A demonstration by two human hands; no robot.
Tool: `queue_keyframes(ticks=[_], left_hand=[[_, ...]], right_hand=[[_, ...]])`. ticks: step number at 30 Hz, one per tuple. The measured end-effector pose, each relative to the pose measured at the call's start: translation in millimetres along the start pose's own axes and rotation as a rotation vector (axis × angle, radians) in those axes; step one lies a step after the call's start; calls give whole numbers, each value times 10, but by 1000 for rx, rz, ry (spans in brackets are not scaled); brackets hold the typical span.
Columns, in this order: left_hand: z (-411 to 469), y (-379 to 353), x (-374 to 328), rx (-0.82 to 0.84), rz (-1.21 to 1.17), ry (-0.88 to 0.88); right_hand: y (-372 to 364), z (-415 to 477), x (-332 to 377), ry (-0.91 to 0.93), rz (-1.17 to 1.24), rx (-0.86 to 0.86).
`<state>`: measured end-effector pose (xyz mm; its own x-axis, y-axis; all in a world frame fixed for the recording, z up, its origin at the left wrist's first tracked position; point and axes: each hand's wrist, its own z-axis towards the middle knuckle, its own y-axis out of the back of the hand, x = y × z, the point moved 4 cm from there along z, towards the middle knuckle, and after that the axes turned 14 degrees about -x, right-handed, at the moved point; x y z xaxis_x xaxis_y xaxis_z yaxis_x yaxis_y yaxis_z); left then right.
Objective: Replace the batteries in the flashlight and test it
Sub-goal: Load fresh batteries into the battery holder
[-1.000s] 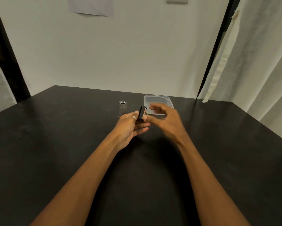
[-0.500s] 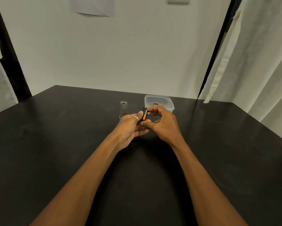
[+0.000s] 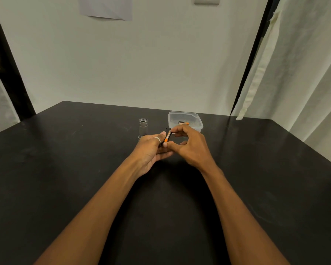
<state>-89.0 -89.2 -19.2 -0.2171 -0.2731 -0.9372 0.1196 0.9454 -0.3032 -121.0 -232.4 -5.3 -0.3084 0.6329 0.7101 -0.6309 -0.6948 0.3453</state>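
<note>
Black tabletop (image 3: 65,188) lies bare all around your forearms, with wide free room to the left and right of the grip and toward you; its right edge runs along the pale curtain (image 3: 304,73) and its far edge meets the white wall. Your left hand (image 3: 151,150) is curled under a small dark holder (image 3: 163,143), thumb on top, a ring (image 3: 158,139) on it. Your right hand (image 3: 189,146) pinches an orange and black battery (image 3: 168,136) end to end, thumb at its near tip and forefinger at its far tip, right against the holder. The battery's long axis runs from near-left to far-right, tilted up and away from you; which pole leads I cannot tell. Just beyond the grip on the left stands a clear, threaded flashlight part (image 3: 143,128), upright, open end up, partly hidden by your left thumb. Beyond the grip on the right sits a clear plastic tub (image 3: 185,116), near the far edge, with another battery (image 3: 183,122) lying inside.
</note>
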Motion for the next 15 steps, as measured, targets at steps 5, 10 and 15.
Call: queue_keyframes(ticks=[5,10,15], left_hand=[[-5,2,-5,1,2,3],[2,10,-1,-4,2,1],[34,10,19,-13,56,-33]], right_hand=[[20,-13,47,57,-52,-12],[23,-23,62,105,-95,-8],[42,-54,105,170,-186,-5]])
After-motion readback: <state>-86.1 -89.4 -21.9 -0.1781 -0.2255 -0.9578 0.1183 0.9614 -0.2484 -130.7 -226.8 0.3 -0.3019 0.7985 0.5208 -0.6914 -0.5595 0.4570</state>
